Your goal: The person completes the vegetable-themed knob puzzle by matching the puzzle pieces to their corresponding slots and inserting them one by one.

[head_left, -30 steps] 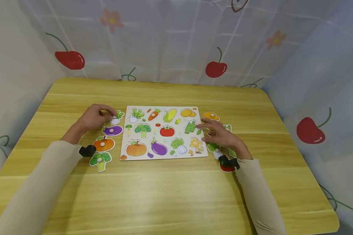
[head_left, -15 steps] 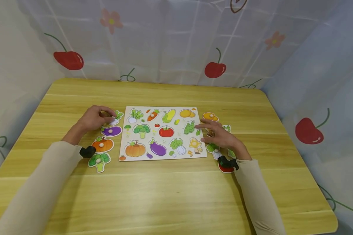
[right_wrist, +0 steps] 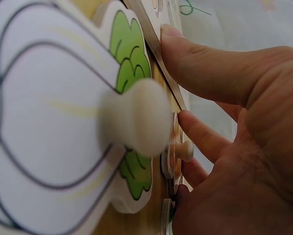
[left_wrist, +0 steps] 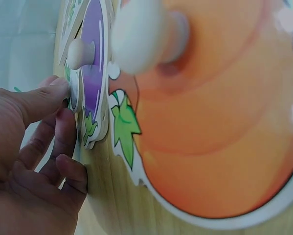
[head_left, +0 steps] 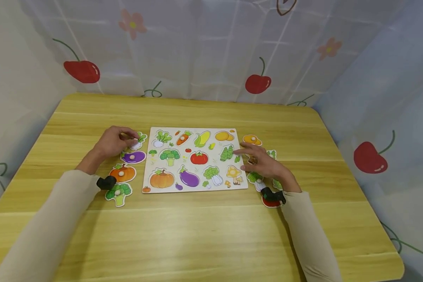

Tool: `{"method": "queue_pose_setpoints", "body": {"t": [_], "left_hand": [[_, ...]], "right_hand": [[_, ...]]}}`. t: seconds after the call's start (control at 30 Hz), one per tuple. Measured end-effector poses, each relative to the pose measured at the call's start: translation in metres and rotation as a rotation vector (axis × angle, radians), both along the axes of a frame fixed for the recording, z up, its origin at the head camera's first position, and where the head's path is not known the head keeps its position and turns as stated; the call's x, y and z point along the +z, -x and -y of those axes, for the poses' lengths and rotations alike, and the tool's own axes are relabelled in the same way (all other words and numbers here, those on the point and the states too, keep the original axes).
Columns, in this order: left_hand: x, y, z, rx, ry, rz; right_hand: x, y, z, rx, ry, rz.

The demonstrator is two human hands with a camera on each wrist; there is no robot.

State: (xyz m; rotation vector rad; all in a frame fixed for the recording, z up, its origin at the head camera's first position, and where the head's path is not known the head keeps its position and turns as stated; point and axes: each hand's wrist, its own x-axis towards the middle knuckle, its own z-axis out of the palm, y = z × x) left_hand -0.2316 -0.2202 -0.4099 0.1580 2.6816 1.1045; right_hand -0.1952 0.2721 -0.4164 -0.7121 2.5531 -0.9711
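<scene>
On the left of the puzzle board [head_left: 176, 169], my left hand [head_left: 112, 141] pinches the white-and-green turnip piece [head_left: 136, 146] between thumb and forefinger; its knob is hidden behind the fingers. The piece lies beside the board, just beyond the eggplant piece [head_left: 134, 157]. In the left wrist view the thumb [left_wrist: 51, 98] presses near that piece's edge. My right hand [head_left: 262, 161] rests at the board's right edge, fingers extended. Its forefinger reaches over the asparagus picture [head_left: 227, 152], and the thumb touches the rim. A carrot piece [head_left: 183, 138] with a knob sits in the board.
Nearer me on the left lie the pumpkin piece [head_left: 122, 173] and broccoli piece [head_left: 119, 194]. On the right are a potato piece [head_left: 252, 140], a bok choy piece [head_left: 256, 180] and a tomato piece [head_left: 270, 203], with others partly under my right hand and wrist. A curtain hangs behind the table [head_left: 197, 235].
</scene>
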Motion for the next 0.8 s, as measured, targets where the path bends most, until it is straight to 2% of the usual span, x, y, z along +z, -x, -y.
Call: {"method": "queue_pose_setpoints", "body": {"t": [0.27,0.47,0.8], "left_hand": [[0.003,0.000,0.001,-0.014,0.027,-0.020],[0.001,-0.003,0.002,-0.004,0.046,-0.035],[0.010,0.001,-0.008,-0.014,0.041,-0.063]], "right_hand": [[0.000,-0.002,0.001,-0.010,0.005,-0.013],[0.000,-0.004,0.003,0.014,0.022,-0.017],[0.001,-0.005,0.001,0.002,0.011,-0.018]]}}
